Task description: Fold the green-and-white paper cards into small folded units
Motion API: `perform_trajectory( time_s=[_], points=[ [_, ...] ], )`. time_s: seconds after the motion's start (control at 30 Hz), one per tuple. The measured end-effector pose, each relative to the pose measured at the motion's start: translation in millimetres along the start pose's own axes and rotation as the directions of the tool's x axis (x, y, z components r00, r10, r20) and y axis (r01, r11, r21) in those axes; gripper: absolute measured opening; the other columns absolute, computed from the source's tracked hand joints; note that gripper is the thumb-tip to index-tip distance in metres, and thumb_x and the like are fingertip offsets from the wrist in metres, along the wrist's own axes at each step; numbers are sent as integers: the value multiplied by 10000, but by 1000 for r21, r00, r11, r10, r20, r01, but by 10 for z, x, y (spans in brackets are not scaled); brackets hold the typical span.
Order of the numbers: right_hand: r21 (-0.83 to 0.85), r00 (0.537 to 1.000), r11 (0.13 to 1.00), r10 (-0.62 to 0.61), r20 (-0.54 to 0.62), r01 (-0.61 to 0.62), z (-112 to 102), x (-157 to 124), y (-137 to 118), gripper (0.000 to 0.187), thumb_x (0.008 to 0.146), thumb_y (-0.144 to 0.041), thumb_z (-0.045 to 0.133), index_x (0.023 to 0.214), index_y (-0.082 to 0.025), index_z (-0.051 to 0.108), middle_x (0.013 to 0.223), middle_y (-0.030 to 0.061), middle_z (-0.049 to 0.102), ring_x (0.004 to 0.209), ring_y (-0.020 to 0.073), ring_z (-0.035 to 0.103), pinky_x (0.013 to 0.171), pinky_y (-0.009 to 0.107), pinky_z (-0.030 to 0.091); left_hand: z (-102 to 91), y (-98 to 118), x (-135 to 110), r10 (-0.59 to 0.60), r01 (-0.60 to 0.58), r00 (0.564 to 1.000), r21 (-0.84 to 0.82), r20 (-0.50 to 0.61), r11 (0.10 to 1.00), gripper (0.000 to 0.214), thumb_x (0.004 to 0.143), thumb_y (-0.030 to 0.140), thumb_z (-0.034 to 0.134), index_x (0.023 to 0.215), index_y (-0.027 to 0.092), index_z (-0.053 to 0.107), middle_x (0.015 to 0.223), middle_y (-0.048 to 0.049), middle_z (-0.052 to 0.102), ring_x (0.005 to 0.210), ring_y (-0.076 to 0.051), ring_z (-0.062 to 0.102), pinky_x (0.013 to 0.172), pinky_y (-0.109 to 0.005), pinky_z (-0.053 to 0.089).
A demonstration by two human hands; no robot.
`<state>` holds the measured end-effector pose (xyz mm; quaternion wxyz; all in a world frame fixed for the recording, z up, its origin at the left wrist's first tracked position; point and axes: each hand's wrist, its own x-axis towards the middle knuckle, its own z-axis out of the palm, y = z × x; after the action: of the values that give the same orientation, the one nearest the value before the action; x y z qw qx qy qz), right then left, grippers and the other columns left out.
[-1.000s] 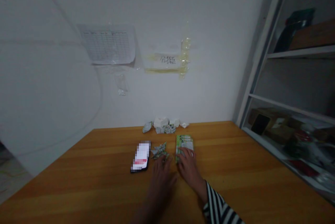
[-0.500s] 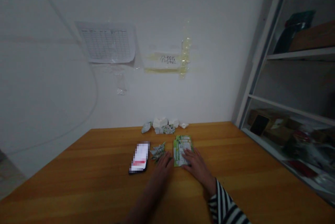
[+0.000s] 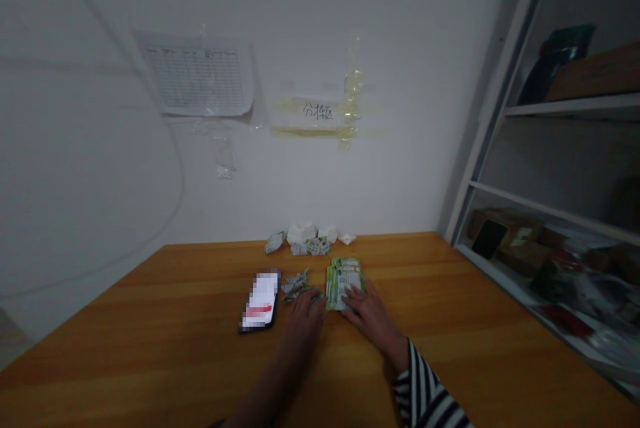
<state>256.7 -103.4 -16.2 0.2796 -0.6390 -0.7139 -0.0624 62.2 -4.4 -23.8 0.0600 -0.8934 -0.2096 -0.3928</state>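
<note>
A green and white printed packet (image 3: 342,275) lies flat on the wooden table (image 3: 150,335). My right hand (image 3: 367,311), in a striped sleeve, rests on its near right corner with fingers stretched out. My left hand (image 3: 301,318) lies flat beside the packet's near left edge, fingertips touching a small heap of torn paper scraps (image 3: 296,283). A phone (image 3: 260,301) with a lit screen lies left of the scraps.
Crumpled white and green paper pieces (image 3: 307,241) sit at the table's far edge against the wall. A printed sheet (image 3: 197,75) and a taped label (image 3: 315,115) hang on the wall. A metal shelf rack (image 3: 550,201) with boxes stands at the right.
Both hands drew slightly toward me and left, and the packet shifted a little left under my right hand. The view drifted, so everything sits further left.
</note>
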Motion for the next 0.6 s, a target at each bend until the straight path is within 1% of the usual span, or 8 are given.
perform_trajectory(
  time_s=[0.07,0.13,0.23,0.3,0.4,0.47,0.53,0.6],
  points=[
    [10,1000,1000,1,-19,-1,8,6,-10,242,914,-262,555,1129,-245,665,1231,68,655,1170,222,575,1144,515,121,-30,18,1,-54,56,998,-79,23,995,273,874,154,476,1093,175,638,1134,-143,624,1058,-270,606,878,-433,524],
    [15,999,1000,20,-42,-19,1,16,-34,241,930,-203,517,1109,-245,673,1193,60,678,1152,217,590,1143,521,129,-71,50,0,-129,141,989,-180,74,974,293,892,180,450,1127,181,624,1150,-144,628,1072,-259,610,894,-417,520],
    [33,997,998,53,-61,-51,-46,31,-93,276,933,-135,478,1091,-235,681,1146,60,702,1138,219,602,1140,520,150,-128,115,1,-254,300,951,-322,177,898,314,923,231,410,1181,191,584,1144,-134,651,1048,-239,634,878,-385,533],
    [59,996,996,68,-57,-65,-81,34,-128,276,919,-114,490,1038,-243,702,1112,49,718,1129,225,610,1142,526,139,-150,148,3,-301,375,924,-391,237,841,306,933,258,398,1168,194,584,1121,-125,674,1021,-234,650,878,-382,532],
    [105,992,990,105,-68,-97,-96,26,-144,263,888,-95,527,908,-253,736,1044,28,743,1094,229,632,1142,525,126,-163,158,4,-328,429,900,-450,288,783,298,923,282,420,1144,192,599,1127,-123,684,1021,-246,653,894,-401,520],
    [139,988,983,135,-79,-124,-79,21,-134,261,871,-90,547,836,-256,745,999,20,757,1072,228,645,1140,515,133,-166,145,5,-352,451,891,-474,286,757,298,913,297,442,1140,198,608,1133,-119,686,1031,-253,648,906,-413,509],
    [180,980,970,178,-86,-161,-60,20,-121,258,859,-95,564,810,-265,750,970,20,764,1059,234,652,1133,524,137,-165,130,5,-387,478,878,-499,281,723,299,903,316,459,1133,209,618,1120,-110,694,1026,-255,648,905,-414,505],
    [219,972,955,221,-85,-198,-55,22,-122,243,859,-119,574,824,-279,755,967,24,764,1057,249,653,1123,553,133,-157,121,5,-426,510,860,-534,283,675,308,893,344,476,1125,211,629,1109,-105,701,1017,-258,651,886,-403,511]
  ],
)
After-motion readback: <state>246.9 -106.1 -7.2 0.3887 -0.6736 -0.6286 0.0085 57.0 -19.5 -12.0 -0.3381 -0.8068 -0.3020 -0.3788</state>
